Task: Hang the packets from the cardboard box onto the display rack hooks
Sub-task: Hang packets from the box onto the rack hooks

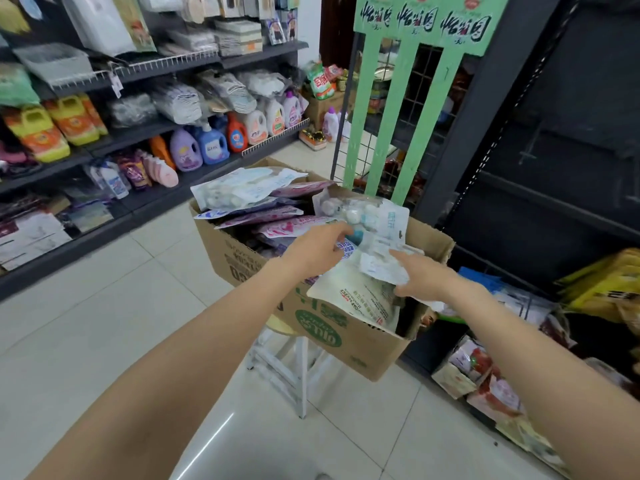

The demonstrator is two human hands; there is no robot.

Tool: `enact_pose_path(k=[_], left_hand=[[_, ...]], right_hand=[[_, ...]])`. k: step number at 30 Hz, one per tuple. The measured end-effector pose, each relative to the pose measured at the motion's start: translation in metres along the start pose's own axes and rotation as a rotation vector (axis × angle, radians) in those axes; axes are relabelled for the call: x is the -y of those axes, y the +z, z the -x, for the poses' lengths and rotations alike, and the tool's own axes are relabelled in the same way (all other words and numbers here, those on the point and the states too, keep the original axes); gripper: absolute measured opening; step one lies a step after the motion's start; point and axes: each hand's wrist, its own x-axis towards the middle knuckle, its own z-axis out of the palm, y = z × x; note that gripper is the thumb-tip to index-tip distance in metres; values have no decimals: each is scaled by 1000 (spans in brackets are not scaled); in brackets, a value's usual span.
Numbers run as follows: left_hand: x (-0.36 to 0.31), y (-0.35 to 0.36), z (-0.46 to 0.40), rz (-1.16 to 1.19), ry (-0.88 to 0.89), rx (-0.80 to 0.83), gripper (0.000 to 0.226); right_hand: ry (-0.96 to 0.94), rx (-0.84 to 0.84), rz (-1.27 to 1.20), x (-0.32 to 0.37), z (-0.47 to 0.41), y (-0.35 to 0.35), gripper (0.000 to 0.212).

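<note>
Left hand (320, 247) pinches the near edge of a clear packet (367, 216) of small white items, lying atop the heaped cardboard box (311, 317); right hand (420, 275) clasps a white packet (377, 268) just below it; white pouch (356, 299) overhangs the box rim.

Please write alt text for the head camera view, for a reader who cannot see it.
Both hands reach into an open cardboard box full of packets: the left hand and right hand touch a clear packet. The box rests on a white stool in a shop aisle, beside a green display rack; shelves of detergent bottles stand left.
</note>
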Motion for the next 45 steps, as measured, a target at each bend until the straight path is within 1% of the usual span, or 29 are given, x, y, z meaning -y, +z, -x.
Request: enact_pose_path(k=[2,3,4,6,9,11,13,16,18,21,24,27,32,34,38,41,43,45], left_hand=[[-11,3,-6,23,106,108,57],[-15,4,-9,7,146,134,61],[-21,6,-13,3,167,139,63],[-30,10,-21,47,151,99,62],[-47,11,-37,122,89,-44,50],[-58,7,-52,194,60,-113,36],[-70,1,-66,270,71,-133,16],[-91,-9,-87,338,81,-191,18],[-110,-15,-96,379,71,-293,20],[-133,-23,-107,511,58,-417,19],[-158,-34,-121,552,114,-477,17],[-188,-43,-138,560,168,-505,19],[-230,-40,-176,609,244,-468,14],[-249,-34,-192,630,292,-389,10],[-276,-5,-222,556,341,-260,5],[-290,28,-234,479,408,-118,18],[-298,54,-240,371,470,-19,11],[-302,85,-251,281,481,44,10]], right_hand=[[17,-170,35,-5,10,0,50],[24,-261,44,-5,14,-3,36],[25,-340,42,-6,18,-7,27],[23,-438,11,-12,21,-17,25],[-25,-505,-84,-25,21,-33,26],[-77,-561,-146,-36,17,-45,27],[-128,-607,-214,-48,14,-59,31],[-202,-662,-359,-68,7,-82,39],[-249,-645,-563,-82,7,-100,34],[-283,-542,-953,-100,15,-121,13],[-241,-598,-1249,-118,18,-134,8],[-224,-688,-1417,-133,20,-148,9],[-185,-855,-1524,-163,28,-166,10],[-130,-929,-1545,-179,34,-168,11],[-25,-1038,-1557,-217,44,-156,13],[42,-1049,-1480,-244,49,-131,16],[115,-1039,-1458,-265,49,-111,16],[199,-999,-1446,-288,45,-90,14]])
